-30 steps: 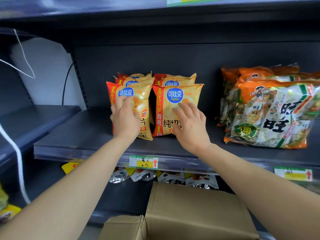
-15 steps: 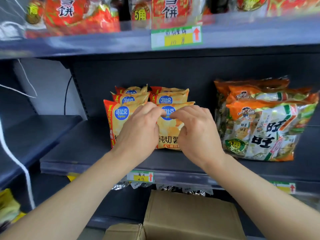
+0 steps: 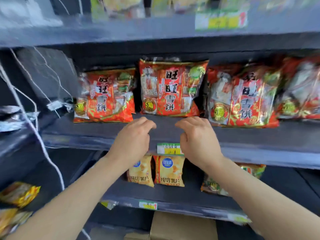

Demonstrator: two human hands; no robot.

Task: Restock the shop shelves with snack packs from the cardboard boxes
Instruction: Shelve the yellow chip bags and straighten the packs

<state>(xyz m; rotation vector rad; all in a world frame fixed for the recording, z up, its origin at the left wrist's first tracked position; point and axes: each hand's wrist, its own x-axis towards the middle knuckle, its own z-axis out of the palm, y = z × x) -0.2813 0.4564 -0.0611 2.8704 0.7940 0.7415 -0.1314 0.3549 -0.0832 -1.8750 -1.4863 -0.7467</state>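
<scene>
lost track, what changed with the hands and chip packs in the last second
Both hands let go of the chip packs and rose: left hand and right hand now hover empty, loosely curled, before the upper shelf near the red packs. The chip packs stayed upright below.

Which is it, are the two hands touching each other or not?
Apart. The head view shows dark shelf between the left hand and right hand.

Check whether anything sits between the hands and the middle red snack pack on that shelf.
Nothing visible does. The left hand and right hand hover empty, fingers loosely curled, at the shelf front. Only its bare surface lies between them and the middle red pack.
</scene>
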